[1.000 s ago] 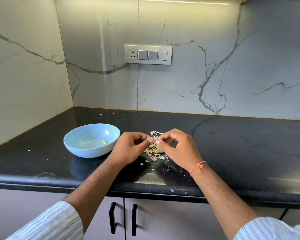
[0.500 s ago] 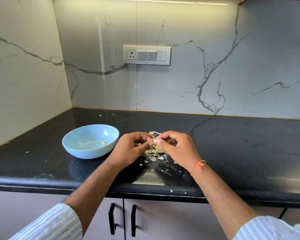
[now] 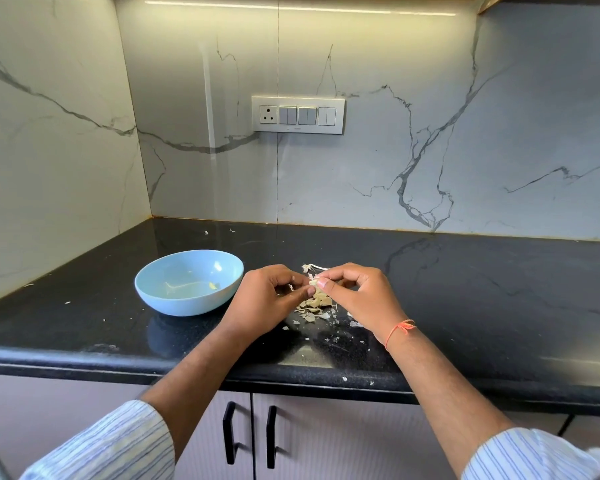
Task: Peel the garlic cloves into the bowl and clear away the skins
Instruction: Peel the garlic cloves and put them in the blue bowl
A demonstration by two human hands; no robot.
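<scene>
A light blue bowl (image 3: pixel 189 282) stands on the black counter (image 3: pixel 465 289), left of my hands, with a small pale piece lying inside it. My left hand (image 3: pixel 267 299) and my right hand (image 3: pixel 357 296) meet just above the counter. Between their fingertips they pinch a small pale garlic clove (image 3: pixel 313 282). Directly under the hands lies a heap of papery garlic skins (image 3: pixel 315 304), and a dry stalk piece (image 3: pixel 310 267) pokes out behind the fingers. Most of the clove is hidden by my fingers.
Small skin flakes (image 3: pixel 333 339) are scattered on the counter toward its front edge, and a few specks lie near the back wall. A switch panel (image 3: pixel 298 114) is on the marble wall. Cabinet doors with black handles (image 3: pixel 249 434) sit below the counter.
My hands stay over the skin heap, working the clove with small finger movements. The bowl has not moved.
</scene>
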